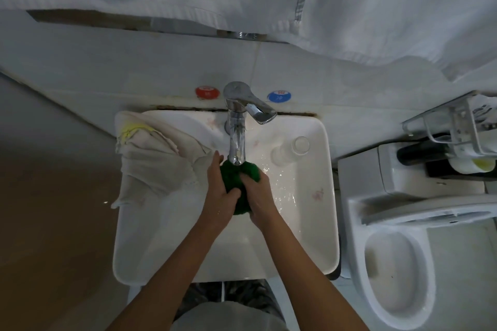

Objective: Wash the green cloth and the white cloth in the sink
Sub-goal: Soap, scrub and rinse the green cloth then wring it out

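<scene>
The green cloth (234, 175) is bunched into a ball right under the spout of the chrome tap (236, 126), over the basin of the white sink (320, 223). My left hand (219, 193) grips it from the left, thumb pressed into the cloth. From the right, my right hand (259, 196) grips the same bundle with curled fingers. The white cloth (153, 158) with a yellow stripe lies crumpled over the sink's left rim, hanging partly outside. Water glistens in the basin to the right of my hands.
A clear glass (291, 150) lies on its side on the sink's back right ledge. A toilet (395, 263) stands close on the right, with a wire rack (457, 126) above its cistern. White towels (349, 8) hang over the wall behind the tap.
</scene>
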